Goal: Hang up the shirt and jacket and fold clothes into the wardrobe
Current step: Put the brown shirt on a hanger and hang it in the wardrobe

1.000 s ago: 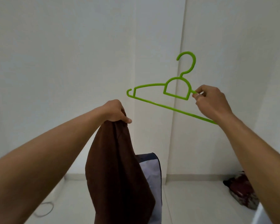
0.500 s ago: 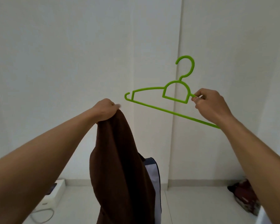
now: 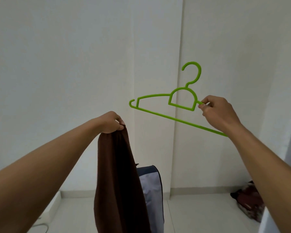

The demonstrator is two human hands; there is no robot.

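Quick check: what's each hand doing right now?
Left hand: closed, gripping the top of the brown garment, which hangs down.
Right hand: closed, pinching the green hanger at its right shoulder, held up in the air.

The hanger (image 3: 169,99) is smooth, bright green plastic with a faint sheen. The brown garment (image 3: 118,174) is soft matt cloth, and the pale grey-blue panel (image 3: 151,185) behind it looks like slicker, slightly shiny fabric. The wall (image 3: 65,64) is matt white.
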